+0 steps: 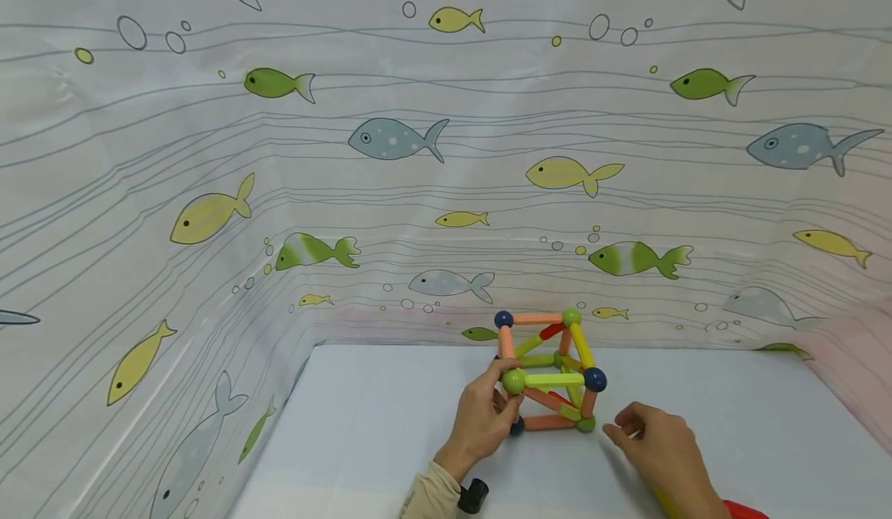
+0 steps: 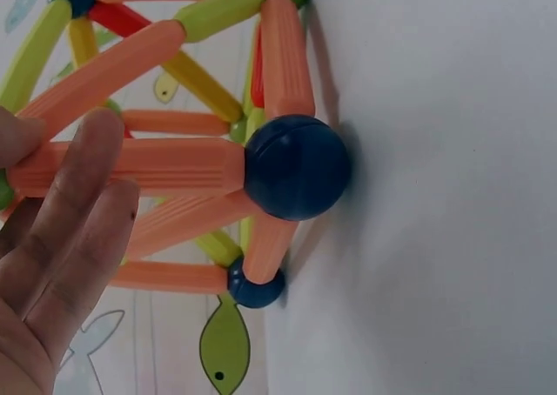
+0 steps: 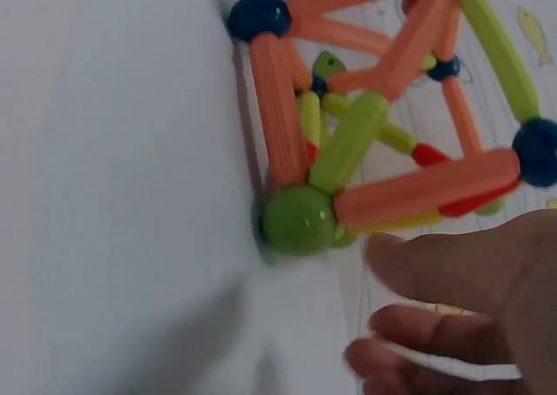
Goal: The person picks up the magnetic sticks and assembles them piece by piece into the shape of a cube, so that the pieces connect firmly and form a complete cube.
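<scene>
A cube-shaped frame of magnetic building sticks and balls stands on the white table, with diagonal sticks across its sides. My left hand holds its near left upright, with fingers by the upper green ball. In the left wrist view, fingers lie along an orange stick that ends in a dark blue ball at the tabletop. To the right of the frame, my right hand has loosely bent fingers with nothing in them. Its thumb is close to the lower green ball.
The white table runs back to a hanging sheet printed with fish, which also covers the left side. A small black cylinder shows beside the left sleeve. Something red lies by the right wrist.
</scene>
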Available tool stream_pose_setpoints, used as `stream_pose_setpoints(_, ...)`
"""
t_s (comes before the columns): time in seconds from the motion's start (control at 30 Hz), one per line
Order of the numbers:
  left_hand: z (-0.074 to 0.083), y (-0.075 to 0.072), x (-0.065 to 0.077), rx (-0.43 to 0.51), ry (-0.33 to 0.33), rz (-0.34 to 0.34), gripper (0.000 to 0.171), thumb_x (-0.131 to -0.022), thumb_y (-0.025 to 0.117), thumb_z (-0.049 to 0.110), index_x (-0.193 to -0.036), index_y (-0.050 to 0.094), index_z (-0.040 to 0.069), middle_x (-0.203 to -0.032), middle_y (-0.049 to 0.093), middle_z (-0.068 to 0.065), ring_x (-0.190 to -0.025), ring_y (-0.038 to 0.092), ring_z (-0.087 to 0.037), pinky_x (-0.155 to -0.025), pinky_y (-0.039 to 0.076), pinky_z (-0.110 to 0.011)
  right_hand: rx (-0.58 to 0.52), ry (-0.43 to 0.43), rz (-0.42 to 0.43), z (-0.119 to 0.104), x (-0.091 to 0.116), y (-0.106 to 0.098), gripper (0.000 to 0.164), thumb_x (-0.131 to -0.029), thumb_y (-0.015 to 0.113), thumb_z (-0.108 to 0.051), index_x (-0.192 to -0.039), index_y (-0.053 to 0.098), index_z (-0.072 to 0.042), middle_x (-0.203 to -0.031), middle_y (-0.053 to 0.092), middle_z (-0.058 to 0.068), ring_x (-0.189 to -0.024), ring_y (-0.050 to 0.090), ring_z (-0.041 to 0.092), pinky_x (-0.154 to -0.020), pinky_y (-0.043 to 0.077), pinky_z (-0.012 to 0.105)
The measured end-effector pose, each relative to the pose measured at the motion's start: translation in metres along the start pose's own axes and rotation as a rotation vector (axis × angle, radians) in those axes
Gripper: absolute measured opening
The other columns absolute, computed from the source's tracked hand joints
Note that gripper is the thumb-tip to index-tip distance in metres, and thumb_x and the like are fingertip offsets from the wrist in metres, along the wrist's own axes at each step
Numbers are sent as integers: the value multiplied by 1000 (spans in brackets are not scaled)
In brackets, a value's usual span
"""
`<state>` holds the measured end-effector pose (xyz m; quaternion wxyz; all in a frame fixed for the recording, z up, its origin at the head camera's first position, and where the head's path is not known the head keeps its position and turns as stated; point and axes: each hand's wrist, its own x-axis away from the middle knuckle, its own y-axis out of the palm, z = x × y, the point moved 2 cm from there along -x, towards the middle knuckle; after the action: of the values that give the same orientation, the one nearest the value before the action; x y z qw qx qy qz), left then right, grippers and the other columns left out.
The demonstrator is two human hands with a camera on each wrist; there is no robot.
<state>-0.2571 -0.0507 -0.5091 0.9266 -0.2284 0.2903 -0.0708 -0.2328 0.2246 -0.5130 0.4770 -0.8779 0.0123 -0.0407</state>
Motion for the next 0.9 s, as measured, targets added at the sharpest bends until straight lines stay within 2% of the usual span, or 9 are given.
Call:
stream_pose_setpoints(0.07, 0, -1, 0, -26, 8, 0, 51, -94, 77, -2, -139, 60, 15, -105, 73, -5, -63, 59, 6, -60, 54, -15, 46, 69, -134, 15, -3, -1, 49, -85, 88, -45, -104, 71, -3, -86, 69, 2, -77, 60, 19, -69, 55, 38)
stream_pose_setpoints(0.17, 1, -3, 1, -58, 19, 3, 50, -93, 78, -1, -139, 61, 12, -112, 74, -5, -65, 59, 5, -61, 53, -14, 86, 94, -281, 33, -5, 2, 63, -81, 90, -49, -111, 64, -1, -88, 66, 7, -78, 57, 22, -71, 54, 39)
stream_pose_setpoints(0.27, 1, -4, 1, -80, 34, 5, 48, -93, 77, 0, -138, 62, 8, -115, 74, -5, -66, 59, 2, -62, 52, -13, 89, 77, -344, 44, -8, 7, 58, -81, 91, -42, -113, 61, -3, -88, 65, 8, -77, 57, 22, -70, 53, 38)
stream_pose_setpoints(0.4, 1, -4, 0, -101, 54, 16, 46, -94, 77, 0, -137, 63, 10, -112, 73, -3, -67, 58, 2, -62, 51, -12, 68, 65, -361, 49, -12, 9, 43, -88, 87, -30, -112, 61, -6, -87, 64, 7, -76, 57, 21, -69, 52, 36)
stream_pose_setpoints(0.5, 0, -4, 0, -109, 79, 32, 45, -94, 76, 0, -137, 64, 10, -110, 73, -3, -67, 57, 4, -61, 51, -11, 20, 45, -315, 50, -15, 5, 31, -94, 82, -29, -109, 64, -8, -86, 65, 5, -76, 58, 20, -68, 51, 36)
stream_pose_setpoints(0.63, -1, -4, 0, -104, 96, 41, 47, -93, 74, -2, -137, 64, 11, -110, 74, -3, -66, 57, 4, -60, 50, -10, -108, 32, -159, 47, -16, -8, 30, -99, 76, -34, -108, 70, -6, -87, 72, 1, -77, 64, 17, -63, 53, 34)
stream_pose_setpoints(0.73, -1, -5, 0, -82, 88, 37, 49, -93, 74, -3, -137, 63, 13, -112, 74, -4, -65, 58, 4, -60, 51, -11, -264, 65, -49, 43, -16, -18, 42, -102, 72, -41, -116, 71, -2, -94, 77, 2, -81, 70, 15, -65, 59, 32)
stream_pose_setpoints(0.83, -1, -6, 0, -42, 73, 22, 48, -94, 74, -2, -137, 60, 13, -114, 73, -4, -63, 58, 6, -60, 53, -13, -457, 121, 34, 37, -16, -24, 52, -102, 70, -47, -126, 69, 0, -105, 79, 4, -85, 73, 11, -75, 63, 28)
stream_pose_setpoints(0.9, -1, -7, 1, -10, 67, 11, 47, -95, 75, 0, -137, 59, 12, -114, 72, -6, -62, 59, 7, -59, 54, -14, -586, 152, 83, 33, -18, -25, 54, -102, 70, -45, -130, 66, 1, -109, 78, -1, -87, 73, 7, -80, 63, 26)
